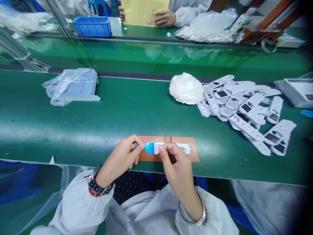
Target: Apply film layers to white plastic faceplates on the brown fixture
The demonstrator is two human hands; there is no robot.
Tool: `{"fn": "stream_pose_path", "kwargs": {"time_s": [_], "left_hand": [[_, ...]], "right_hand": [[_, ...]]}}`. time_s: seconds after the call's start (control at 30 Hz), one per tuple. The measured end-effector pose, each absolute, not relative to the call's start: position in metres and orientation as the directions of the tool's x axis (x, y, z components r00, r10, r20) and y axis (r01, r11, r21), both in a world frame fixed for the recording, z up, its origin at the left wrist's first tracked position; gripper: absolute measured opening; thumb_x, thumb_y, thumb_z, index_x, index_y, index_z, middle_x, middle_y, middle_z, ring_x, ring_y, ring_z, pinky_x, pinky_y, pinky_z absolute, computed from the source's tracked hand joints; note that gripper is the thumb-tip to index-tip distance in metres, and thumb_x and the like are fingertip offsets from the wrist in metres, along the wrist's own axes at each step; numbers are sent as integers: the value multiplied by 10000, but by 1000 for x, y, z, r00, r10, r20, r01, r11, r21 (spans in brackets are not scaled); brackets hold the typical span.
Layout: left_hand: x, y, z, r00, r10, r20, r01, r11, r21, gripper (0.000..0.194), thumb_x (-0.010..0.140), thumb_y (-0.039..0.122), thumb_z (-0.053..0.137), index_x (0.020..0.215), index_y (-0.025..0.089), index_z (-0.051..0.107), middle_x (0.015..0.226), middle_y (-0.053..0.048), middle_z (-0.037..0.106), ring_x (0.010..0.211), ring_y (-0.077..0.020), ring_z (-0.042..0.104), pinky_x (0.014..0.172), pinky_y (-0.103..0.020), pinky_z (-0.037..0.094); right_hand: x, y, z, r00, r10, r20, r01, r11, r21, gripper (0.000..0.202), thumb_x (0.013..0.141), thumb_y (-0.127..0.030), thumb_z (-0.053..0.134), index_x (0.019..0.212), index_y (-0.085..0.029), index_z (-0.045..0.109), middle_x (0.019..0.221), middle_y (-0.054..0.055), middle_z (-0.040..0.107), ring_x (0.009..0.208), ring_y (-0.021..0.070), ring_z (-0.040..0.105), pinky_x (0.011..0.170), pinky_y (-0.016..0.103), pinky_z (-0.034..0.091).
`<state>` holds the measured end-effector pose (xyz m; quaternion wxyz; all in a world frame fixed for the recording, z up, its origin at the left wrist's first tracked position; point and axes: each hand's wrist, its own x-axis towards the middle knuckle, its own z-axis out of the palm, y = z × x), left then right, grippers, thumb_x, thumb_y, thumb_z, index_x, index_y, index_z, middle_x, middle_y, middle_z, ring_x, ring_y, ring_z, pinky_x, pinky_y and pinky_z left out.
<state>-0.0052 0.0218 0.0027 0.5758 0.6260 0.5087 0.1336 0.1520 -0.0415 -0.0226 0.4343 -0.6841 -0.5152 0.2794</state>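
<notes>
Head view: white strip (172, 144) with a bright blue end (149, 148) is at lower centre of the frame, lying roughly level, blue end to the left, just over an orange-brown board (194, 150). Can't tell if strip touches board.

Left hand (126, 151): thumb and index finger closed together at the tip of the blue end, other fingers curled under. Right hand (179, 163): thumb and fingers gripping the strip around its middle; its right end sticks out past the fingers. Contact under the right fingers is hidden.

Watch (94, 180) and red band (94, 192) on left wrist, metal bangle (192, 219) on right. Both sleeves white.

Board sits flat on the green table (122, 117), close to the near edge. Right of frame: loose heap of white parts (254, 130), many overlapping, some with dark square patches. Round white stack (186, 88) touches heap's left side. White box (299, 93) at right edge, blue scrap (306, 113) just below it.

Left of frame, mid-height: clear bag (55, 89) around pale blue sheets (81, 83).

Top of frame, across the divider: blue bin (92, 27) at upper left, co-worker's hand (165, 18) gripping a yellow sheet (144, 12) at top centre, plastic bags (207, 28) to the right.
</notes>
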Motion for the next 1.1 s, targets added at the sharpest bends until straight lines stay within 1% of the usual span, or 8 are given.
{"fn": "stream_pose_path", "kwargs": {"time_s": [0.27,0.4,0.47,0.57,0.77,0.97,1.03,1.1], "left_hand": [[-6,27,-2,454,782,-426,503,170,848,47,871,252,445,866,214,418,436,119,484,293,-53,381,320,-119,270],[-7,34,2,496,734,-464,522,176,835,101,864,265,465,832,223,379,426,115,502,282,-54,375,309,-116,257],[-8,36,4,509,718,-475,531,173,830,120,858,260,473,820,224,365,424,112,510,281,-54,376,309,-115,254],[-7,37,4,513,715,-475,537,164,828,121,856,257,471,822,224,360,429,110,520,281,-52,378,312,-113,253],[-7,37,0,493,712,-499,547,192,815,113,850,244,456,820,228,349,410,119,514,270,-53,376,303,-108,236],[-8,38,0,491,705,-512,555,200,807,113,845,263,453,820,227,349,411,114,512,266,-54,365,305,-115,236],[-9,38,-1,495,706,-506,545,201,814,127,841,279,461,821,228,346,415,111,519,262,-54,361,302,-117,232],[-9,38,-3,494,708,-504,538,207,817,135,837,289,464,824,230,342,415,110,521,257,-53,354,295,-115,221]], "right_hand": [[151,-41,-23,297,940,166,565,-33,-825,173,890,-293,502,760,-202,571,689,2,587,654,160,494,648,313,379],[160,-39,-21,297,888,352,757,7,-654,171,900,-262,478,752,-201,539,715,7,590,695,171,482,698,330,334],[175,-40,-22,295,870,394,841,-42,-539,196,905,-276,456,735,-202,520,740,23,605,724,191,467,689,332,301],[211,-46,-24,316,868,383,904,-152,-400,265,910,-343,412,713,-203,521,746,56,617,749,229,462,661,339,271],[304,-69,-29,465,780,419,885,-430,-180,387,873,-475,349,712,-197,564,656,104,590,768,312,498,628,382,271],[343,-89,-11,612,674,415,775,-616,-142,286,805,-441,399,701,-217,544,592,107,519,830,381,521,612,447,327],[344,-93,-1,641,635,431,749,-639,-175,264,801,-447,402,705,-242,538,597,103,510,820,378,520,610,456,344],[344,-93,8,661,564,495,736,-619,-276,238,809,-449,428,718,-257,537,633,91,512,760,345,523,609,445,364]]}}
